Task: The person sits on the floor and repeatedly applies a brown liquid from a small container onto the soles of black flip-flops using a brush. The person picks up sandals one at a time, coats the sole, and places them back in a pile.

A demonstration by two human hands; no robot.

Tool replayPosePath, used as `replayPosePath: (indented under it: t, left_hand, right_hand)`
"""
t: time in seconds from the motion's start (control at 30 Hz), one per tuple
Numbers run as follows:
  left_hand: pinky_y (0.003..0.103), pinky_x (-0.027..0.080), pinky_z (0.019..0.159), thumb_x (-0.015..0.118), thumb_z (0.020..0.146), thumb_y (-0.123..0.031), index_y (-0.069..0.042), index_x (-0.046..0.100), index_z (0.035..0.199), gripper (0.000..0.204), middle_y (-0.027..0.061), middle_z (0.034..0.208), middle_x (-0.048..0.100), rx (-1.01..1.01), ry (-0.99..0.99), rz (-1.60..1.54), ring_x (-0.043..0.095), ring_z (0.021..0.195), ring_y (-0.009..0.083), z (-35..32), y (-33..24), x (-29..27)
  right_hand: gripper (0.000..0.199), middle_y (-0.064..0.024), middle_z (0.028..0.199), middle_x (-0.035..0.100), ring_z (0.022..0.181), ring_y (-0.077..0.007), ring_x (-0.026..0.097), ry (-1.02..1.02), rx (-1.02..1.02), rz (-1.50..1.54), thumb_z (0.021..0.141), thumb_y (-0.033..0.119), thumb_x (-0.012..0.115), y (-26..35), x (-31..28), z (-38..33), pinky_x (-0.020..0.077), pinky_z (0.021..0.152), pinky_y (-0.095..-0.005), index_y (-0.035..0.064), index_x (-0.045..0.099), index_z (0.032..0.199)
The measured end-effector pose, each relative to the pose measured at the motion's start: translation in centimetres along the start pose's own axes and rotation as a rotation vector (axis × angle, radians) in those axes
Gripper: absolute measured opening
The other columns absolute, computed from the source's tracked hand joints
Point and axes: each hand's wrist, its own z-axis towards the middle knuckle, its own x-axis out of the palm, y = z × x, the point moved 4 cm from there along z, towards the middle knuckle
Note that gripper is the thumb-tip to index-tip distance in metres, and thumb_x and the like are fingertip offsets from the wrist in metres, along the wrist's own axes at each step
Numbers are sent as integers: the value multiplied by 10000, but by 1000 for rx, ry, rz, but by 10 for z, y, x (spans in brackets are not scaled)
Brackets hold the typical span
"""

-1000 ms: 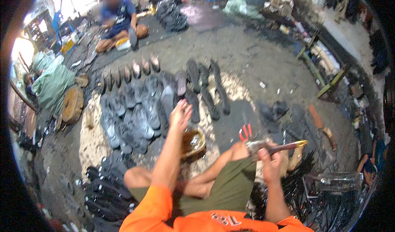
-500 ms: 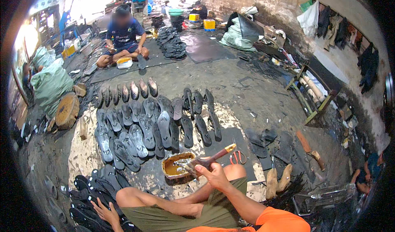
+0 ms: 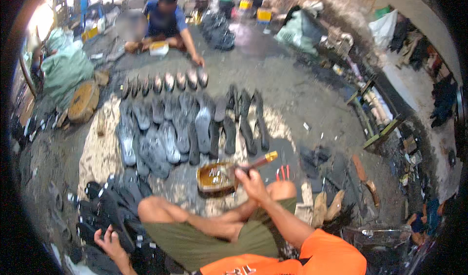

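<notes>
My right hand [image 3: 253, 183] is closed around a brush [image 3: 261, 163] with a brown handle and a yellowish tip. Its bristle end is down at the right side of a rectangular tub [image 3: 214, 192] of amber, glue-like liquid. At the lower left, my left hand [image 3: 111, 243] has its fingers apart and bent, beside a black sandal [image 3: 117, 214] on a heap of black sandals. Whether it touches that sandal is blurred. In front of the tub, dark shoe soles [image 3: 183, 129] lie in rows, with several pale-topped pieces [image 3: 181, 79] lined up behind them.
Red-handled pliers [image 3: 282, 172] lie right of the tub. Wooden foot forms [image 3: 319, 209] and a wire basket [image 3: 378, 236] are at the right. Ahead, a co-worker [image 3: 168, 19] leans forward, a hand at the row's far end. A round wooden block [image 3: 83, 101] stands left.
My right hand and brush have shifted toward the tub, with the brush end lower. My left hand's fingers have lifted and bent. The co-worker has leaned forward and reached toward the row; the view has tilted.
</notes>
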Motion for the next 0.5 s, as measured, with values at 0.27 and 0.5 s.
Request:
replayPosePath:
  t: [0.27,0.5]
  left_hand:
    - [435,244,1130,543,968,-257,-21,584,1241,363,241,1474,401,193,505,139,356,1383,341,-87,-38,55]
    - [423,271,1129,687,883,-253,-29,510,1390,581,218,1465,433,309,494,457,391,1369,339,-67,-65,85]
  right_hand:
    - [343,-200,1076,674,979,-380,647,366,-65,-519,865,338,690,-48,63,29,499,865,-441,118,695,1128]
    - [233,-113,1019,720,1004,-223,663,119,-340,-234,867,178,721,-70,59,46,506,886,-348,49,713,1060]
